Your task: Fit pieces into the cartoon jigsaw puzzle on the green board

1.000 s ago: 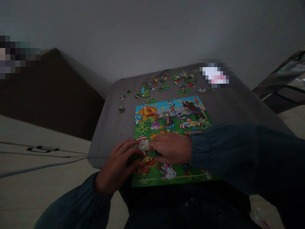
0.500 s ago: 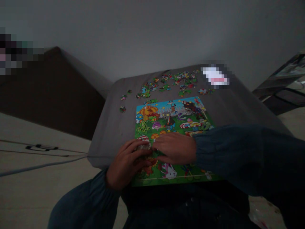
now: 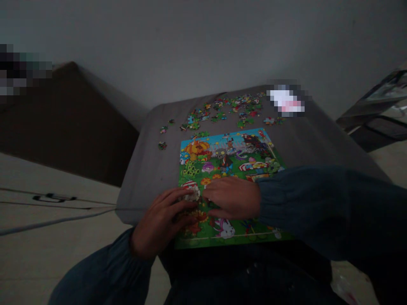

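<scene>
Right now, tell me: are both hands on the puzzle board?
Yes, the left hand and right hand rest on the puzzle board.

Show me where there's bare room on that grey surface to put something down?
The grey surface is bare left of the puzzle, and right of it up to the sleeve. The far edge is crowded with loose pieces. Both hands, left and right, cover the puzzle's near part.

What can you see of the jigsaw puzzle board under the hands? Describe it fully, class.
The puzzle board is a flat rectangle, seemingly cardboard, printed with a bright cartoon garden scene: green lawn, blue sky strip, orange pumpkin, small figures. It lies flat on a grey cushioned surface, its near edge toward the person. The left hand and right hand rest on its lower left part.
</scene>
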Demonstrator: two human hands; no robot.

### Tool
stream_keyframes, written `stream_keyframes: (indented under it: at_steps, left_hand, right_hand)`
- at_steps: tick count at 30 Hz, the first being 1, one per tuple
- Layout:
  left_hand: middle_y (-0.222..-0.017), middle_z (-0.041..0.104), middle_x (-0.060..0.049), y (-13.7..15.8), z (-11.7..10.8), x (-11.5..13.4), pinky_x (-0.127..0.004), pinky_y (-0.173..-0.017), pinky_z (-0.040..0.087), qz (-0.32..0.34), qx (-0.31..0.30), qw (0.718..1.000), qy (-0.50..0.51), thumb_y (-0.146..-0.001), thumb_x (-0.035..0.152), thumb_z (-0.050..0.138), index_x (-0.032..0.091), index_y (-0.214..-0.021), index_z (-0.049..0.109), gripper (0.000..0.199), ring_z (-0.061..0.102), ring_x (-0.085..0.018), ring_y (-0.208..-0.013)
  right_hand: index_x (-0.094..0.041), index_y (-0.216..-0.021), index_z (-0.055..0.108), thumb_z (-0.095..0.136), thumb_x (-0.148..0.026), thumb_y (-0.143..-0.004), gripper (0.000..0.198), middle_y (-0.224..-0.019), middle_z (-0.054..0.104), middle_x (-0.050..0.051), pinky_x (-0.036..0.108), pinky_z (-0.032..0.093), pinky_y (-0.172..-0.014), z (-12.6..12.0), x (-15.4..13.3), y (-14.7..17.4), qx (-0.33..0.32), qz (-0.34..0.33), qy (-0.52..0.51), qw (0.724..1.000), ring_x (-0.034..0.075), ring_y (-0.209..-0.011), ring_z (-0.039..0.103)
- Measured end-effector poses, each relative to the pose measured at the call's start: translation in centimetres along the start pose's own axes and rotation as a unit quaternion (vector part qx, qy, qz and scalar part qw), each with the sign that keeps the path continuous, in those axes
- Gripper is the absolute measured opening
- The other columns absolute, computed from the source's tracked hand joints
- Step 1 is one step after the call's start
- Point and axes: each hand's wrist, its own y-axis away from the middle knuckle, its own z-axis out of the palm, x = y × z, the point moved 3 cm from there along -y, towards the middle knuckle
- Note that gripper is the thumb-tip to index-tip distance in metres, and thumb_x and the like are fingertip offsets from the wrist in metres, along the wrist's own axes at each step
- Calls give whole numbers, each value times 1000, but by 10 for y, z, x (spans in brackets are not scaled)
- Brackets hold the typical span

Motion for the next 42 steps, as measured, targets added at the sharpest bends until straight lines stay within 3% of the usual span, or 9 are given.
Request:
stream_keyframes:
  at_steps: [5, 11, 19, 22, 25, 30, 36, 42]
  left_hand:
    - [-128, 60, -3, -3, 5, 2, -48, -98, 47, 6, -1, 1000, -6, -84, 34, 66, 29, -110, 68, 26, 51, -25, -121]
    - [-126, 61, -3, -5, 9, 7, -46, -98, 46, 1, 7, 1000, -14, -84, 36, 65, 29, -111, 67, 28, 51, -25, -121]
    - [-135, 54, -3, 0, 10, 10, -47, -103, 43, -2, -8, 1000, -19, -90, 33, 57, 31, -123, 61, 33, 42, -26, -129]
    - [-133, 54, -6, 9, 3, 6, -45, -101, 45, -1, 27, 1000, -13, -95, 27, 49, 29, -128, 57, 35, 46, -25, -124]
    - [-122, 59, -5, 22, -4, 7, -43, -93, 49, -10, 67, 997, -28, -94, 29, 49, 28, -124, 59, 31, 52, -24, -112]
    - [-111, 63, -4, 37, -1, 17, -41, -82, 52, 19, 51, 997, -51, -92, 35, 54, 29, -115, 64, 26, 55, -24, -103]
    - [-115, 61, -6, 33, 4, 14, -42, -81, 52, 26, 39, 997, -63, -95, 35, 47, 26, -120, 60, 30, 55, -24, -103]
    - [-111, 61, -6, 26, -1, 12, -39, -80, 50, 15, 19, 998, -55, -95, 39, 44, 22, -105, 61, 25, 56, -23, -98]
  right_hand:
    - [-12, -105, 63, 58, -24, -88, 22, -102, 66, 11, 33, 45, -77, -1, -6, 7, 41, -53, 35, 997, 21, -91, 58]
    - [-15, -95, 67, 48, -28, -95, 23, -89, 67, 8, 34, 43, -72, 6, -2, 16, -3, -71, 87, 994, 22, -88, 58]
    - [-15, -100, 64, 45, -22, -96, 20, -84, 65, 6, 30, 39, -66, 10, -9, 12, 21, -108, 102, 989, 17, -78, 56]
    - [-14, -100, 65, 46, -23, -96, 21, -79, 64, 6, 31, 38, -64, 11, -8, 14, 15, -119, 112, 986, 18, -76, 56]
    - [-14, -103, 64, 46, -25, -96, 23, -77, 64, 5, 31, 38, -63, 10, -7, 17, 8, -118, 119, 986, 18, -75, 56]
    - [-14, -101, 64, 48, -24, -95, 20, -77, 63, 6, 30, 37, -64, 9, -6, 17, 17, -123, 120, 985, 18, -76, 56]
    - [-16, -111, 63, 46, -26, -96, 25, -78, 63, 6, 30, 37, -63, 9, -4, 17, 16, -133, 127, 983, 18, -77, 56]
    - [-18, -118, 61, 44, -26, -97, 28, -77, 63, 5, 30, 35, -61, 9, -1, 18, 7, -117, 126, 985, 18, -77, 56]
